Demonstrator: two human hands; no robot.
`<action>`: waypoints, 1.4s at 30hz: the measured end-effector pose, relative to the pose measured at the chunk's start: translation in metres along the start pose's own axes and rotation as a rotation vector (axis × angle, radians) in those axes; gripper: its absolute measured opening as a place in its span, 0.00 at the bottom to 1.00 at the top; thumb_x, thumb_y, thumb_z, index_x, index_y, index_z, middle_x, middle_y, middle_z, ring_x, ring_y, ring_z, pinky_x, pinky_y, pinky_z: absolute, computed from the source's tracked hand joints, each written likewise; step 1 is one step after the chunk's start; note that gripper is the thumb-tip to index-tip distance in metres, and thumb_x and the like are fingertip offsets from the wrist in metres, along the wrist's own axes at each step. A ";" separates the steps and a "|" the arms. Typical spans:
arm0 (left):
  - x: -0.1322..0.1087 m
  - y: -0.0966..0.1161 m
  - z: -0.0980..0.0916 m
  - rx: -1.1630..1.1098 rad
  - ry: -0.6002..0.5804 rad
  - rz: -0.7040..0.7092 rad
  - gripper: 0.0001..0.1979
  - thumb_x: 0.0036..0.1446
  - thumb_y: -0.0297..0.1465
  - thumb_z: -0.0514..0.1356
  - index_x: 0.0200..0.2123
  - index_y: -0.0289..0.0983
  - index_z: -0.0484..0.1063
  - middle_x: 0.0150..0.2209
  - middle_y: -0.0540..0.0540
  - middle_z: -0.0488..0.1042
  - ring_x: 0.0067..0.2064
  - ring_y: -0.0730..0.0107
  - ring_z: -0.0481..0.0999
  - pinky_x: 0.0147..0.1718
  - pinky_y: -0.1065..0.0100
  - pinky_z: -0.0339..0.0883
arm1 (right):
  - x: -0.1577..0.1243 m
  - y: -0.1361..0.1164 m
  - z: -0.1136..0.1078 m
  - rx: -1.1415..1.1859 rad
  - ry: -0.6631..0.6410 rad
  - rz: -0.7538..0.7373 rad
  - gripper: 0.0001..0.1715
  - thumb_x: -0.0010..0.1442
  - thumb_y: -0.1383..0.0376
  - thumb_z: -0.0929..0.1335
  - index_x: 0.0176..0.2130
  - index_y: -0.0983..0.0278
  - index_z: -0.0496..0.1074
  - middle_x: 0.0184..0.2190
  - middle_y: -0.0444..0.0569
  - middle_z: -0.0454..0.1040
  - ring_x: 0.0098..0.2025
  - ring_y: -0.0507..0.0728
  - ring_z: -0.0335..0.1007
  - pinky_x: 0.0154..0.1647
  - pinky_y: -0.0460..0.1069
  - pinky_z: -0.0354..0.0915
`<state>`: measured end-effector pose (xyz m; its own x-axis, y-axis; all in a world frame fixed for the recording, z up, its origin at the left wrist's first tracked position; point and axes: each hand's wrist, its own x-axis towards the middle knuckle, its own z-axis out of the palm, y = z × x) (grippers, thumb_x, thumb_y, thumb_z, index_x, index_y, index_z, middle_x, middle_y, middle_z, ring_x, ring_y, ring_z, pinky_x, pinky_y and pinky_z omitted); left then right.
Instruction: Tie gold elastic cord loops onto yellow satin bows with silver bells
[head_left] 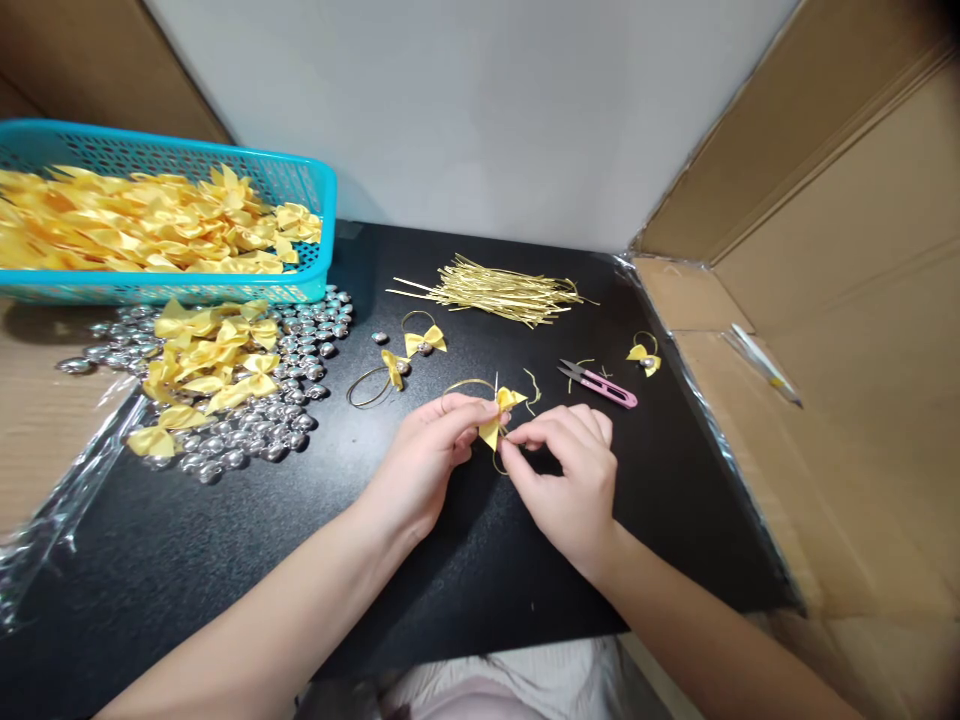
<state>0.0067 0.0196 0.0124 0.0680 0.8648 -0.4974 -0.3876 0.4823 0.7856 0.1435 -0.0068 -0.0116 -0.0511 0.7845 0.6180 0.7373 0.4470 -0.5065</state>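
My left hand [427, 460] pinches a small yellow ribbon bow [498, 415] at the middle of the black table [187, 560]. A thin gold wire loop [465, 385] arcs out from the bow over my left fingers. My right hand [566, 470] is closed in a pinch on the wire's end just right of the bow. Both hands rest low over the tabletop, fingertips almost touching.
A teal basket [315, 215] of yellow bows stands at the back left. In front of it lie loose bows [217, 360] on a heap of silver beads [300, 375]. Gold wires [502, 290], finished bows [424, 340] [645, 357], pink snips [604, 385] and cardboard walls [847, 300] surround the hands.
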 end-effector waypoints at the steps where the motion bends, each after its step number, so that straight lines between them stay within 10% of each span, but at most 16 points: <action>1: 0.000 0.000 0.000 0.007 -0.002 0.006 0.10 0.38 0.33 0.71 0.19 0.33 0.75 0.22 0.50 0.74 0.23 0.80 0.58 0.23 0.75 0.50 | 0.000 0.000 0.000 -0.006 -0.001 -0.006 0.12 0.58 0.72 0.70 0.25 0.61 0.70 0.21 0.40 0.72 0.28 0.52 0.65 0.39 0.53 0.54; 9: 0.004 -0.002 -0.007 0.112 0.006 0.133 0.05 0.42 0.30 0.69 0.20 0.36 0.77 0.23 0.50 0.75 0.24 0.77 0.64 0.26 0.72 0.56 | 0.002 0.005 -0.008 0.201 -0.225 -0.025 0.11 0.57 0.69 0.73 0.27 0.62 0.70 0.26 0.43 0.76 0.33 0.55 0.68 0.40 0.53 0.59; 15: 0.003 0.001 -0.006 0.160 0.057 0.237 0.02 0.40 0.26 0.68 0.19 0.36 0.78 0.24 0.49 0.78 0.31 0.70 0.74 0.36 0.70 0.64 | 0.016 0.007 -0.025 0.629 -0.637 0.117 0.12 0.56 0.69 0.74 0.26 0.63 0.70 0.30 0.43 0.76 0.38 0.53 0.71 0.44 0.51 0.67; 26: 0.013 -0.001 -0.011 0.070 0.065 0.117 0.08 0.40 0.32 0.71 0.21 0.34 0.77 0.25 0.47 0.78 0.22 0.80 0.56 0.22 0.74 0.48 | 0.026 0.006 -0.053 1.027 -1.340 0.129 0.14 0.62 0.60 0.70 0.28 0.64 0.68 0.27 0.44 0.75 0.32 0.50 0.72 0.41 0.47 0.69; 31: 0.015 -0.002 -0.011 0.101 0.088 0.126 0.09 0.39 0.33 0.70 0.21 0.34 0.77 0.25 0.48 0.78 0.21 0.81 0.56 0.22 0.74 0.47 | 0.016 0.012 -0.043 1.152 -1.170 0.201 0.28 0.57 0.48 0.72 0.20 0.64 0.62 0.21 0.43 0.70 0.25 0.49 0.66 0.33 0.46 0.63; 38: 0.014 -0.002 -0.010 0.211 0.085 0.230 0.04 0.38 0.30 0.69 0.20 0.36 0.77 0.24 0.48 0.79 0.28 0.73 0.72 0.30 0.72 0.62 | 0.033 0.022 -0.060 1.000 -1.021 0.042 0.26 0.65 0.58 0.64 0.19 0.63 0.57 0.17 0.39 0.58 0.22 0.49 0.54 0.34 0.49 0.59; 42: 0.011 -0.002 -0.009 0.260 0.065 0.221 0.05 0.38 0.31 0.68 0.19 0.36 0.75 0.22 0.50 0.78 0.27 0.73 0.73 0.30 0.72 0.63 | 0.035 0.038 -0.071 0.799 -0.568 0.055 0.21 0.63 0.61 0.66 0.20 0.64 0.66 0.31 0.45 0.70 0.37 0.54 0.65 0.45 0.52 0.61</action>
<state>-0.0001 0.0271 0.0015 -0.0537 0.9458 -0.3202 -0.1381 0.3105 0.9405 0.2175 0.0073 0.0330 -0.5007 0.8095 0.3065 0.0858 0.3988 -0.9130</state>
